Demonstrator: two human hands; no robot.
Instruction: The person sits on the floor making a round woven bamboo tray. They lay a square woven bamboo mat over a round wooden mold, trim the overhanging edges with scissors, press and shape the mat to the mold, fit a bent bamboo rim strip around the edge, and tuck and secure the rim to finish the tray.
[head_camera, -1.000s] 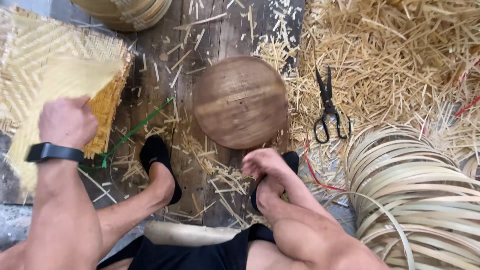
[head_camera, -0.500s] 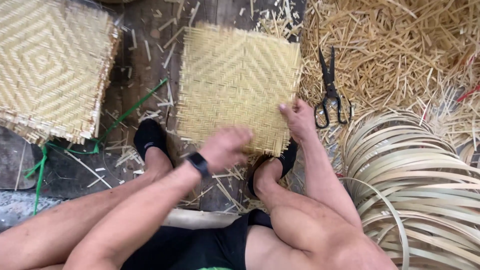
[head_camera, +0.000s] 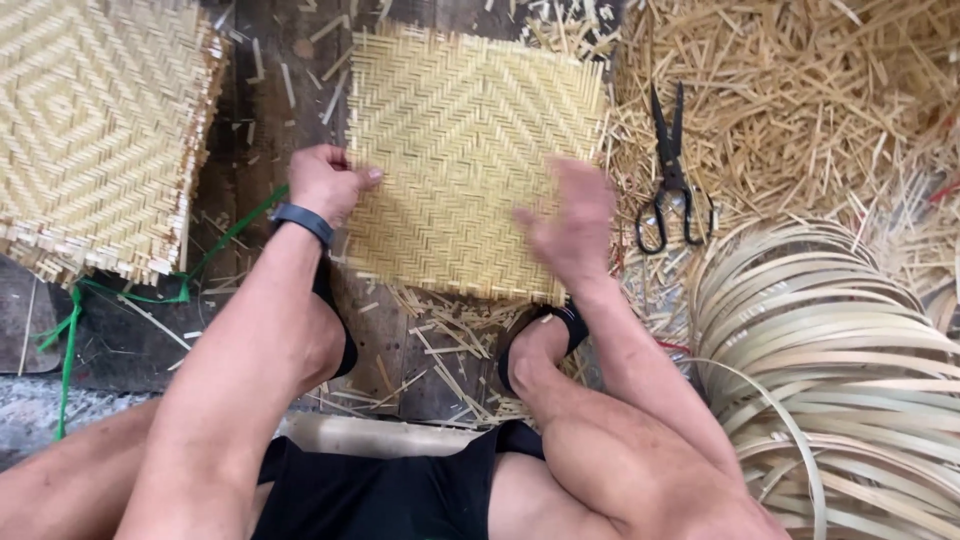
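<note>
A square woven bamboo mat (head_camera: 470, 160) is laid flat on the dark wooden floor (head_camera: 270, 120), just beyond the seated person's feet. Its left edge is pinched by the left hand (head_camera: 325, 182), fingers closed together on the weave. The right hand (head_camera: 570, 225) is seen over the near right corner, blurred, fingers spread. Black scissors (head_camera: 670, 170) are seen on bamboo offcuts at right; a stack of woven mats (head_camera: 95, 130) is seen far left.

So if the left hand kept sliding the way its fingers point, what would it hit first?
The left hand points rightward across the square woven bamboo mat, whose edge it already touches. Going on, it would likely meet the blurred right hand over the mat, though heights are unclear.
</note>
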